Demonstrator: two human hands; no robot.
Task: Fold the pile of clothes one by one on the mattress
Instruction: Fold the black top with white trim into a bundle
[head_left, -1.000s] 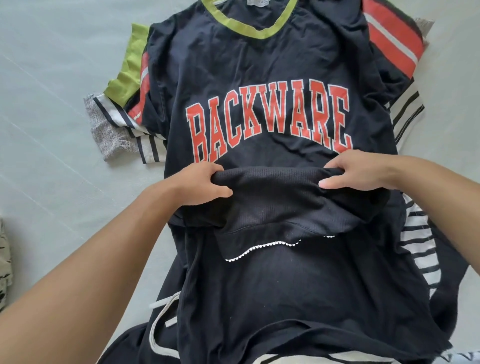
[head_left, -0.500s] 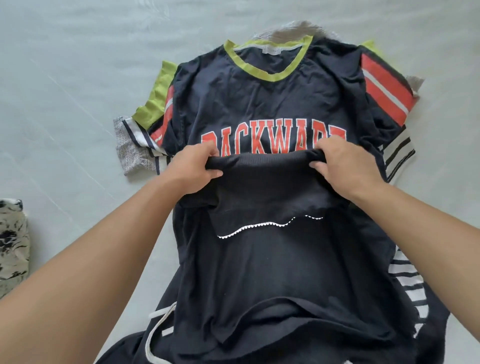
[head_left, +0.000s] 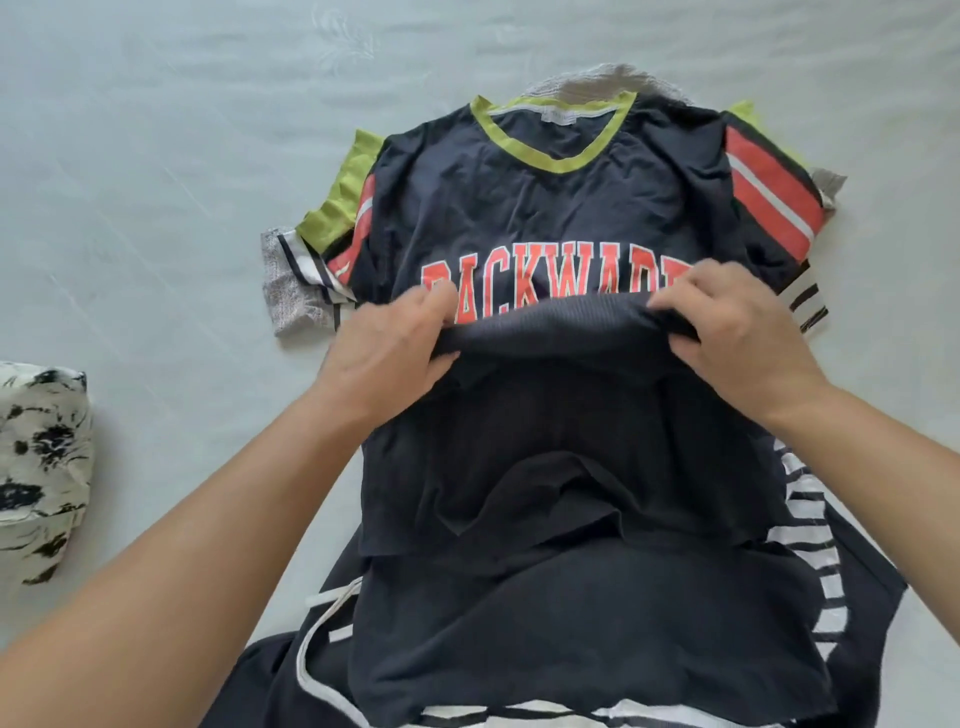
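Lying mid-scene on the pale mattress (head_left: 156, 156): pile of clothes, topped by a dark navy T-shirt (head_left: 545, 208) with lime neck trim and red-and-white striped sleeves. Red chest lettering partly covered, reads "BACKWA". Left hand (head_left: 384, 358) and right hand (head_left: 737, 332) each pinch the rolled edge of a dark ribbed garment (head_left: 550, 332) over the print. Striped items beneath. Far left: black-and-white patterned cloth (head_left: 41, 467).

Dark ribbed garment (head_left: 550, 332) looking like matt knit cloth. Jersey (head_left: 545, 223) showing smooth matt navy cloth, orange lettering looking printed. Mattress (head_left: 156, 156) wearing pale smooth cloth with faint woven sheen. Folded floral cloth (head_left: 41, 467) looking soft, matt.
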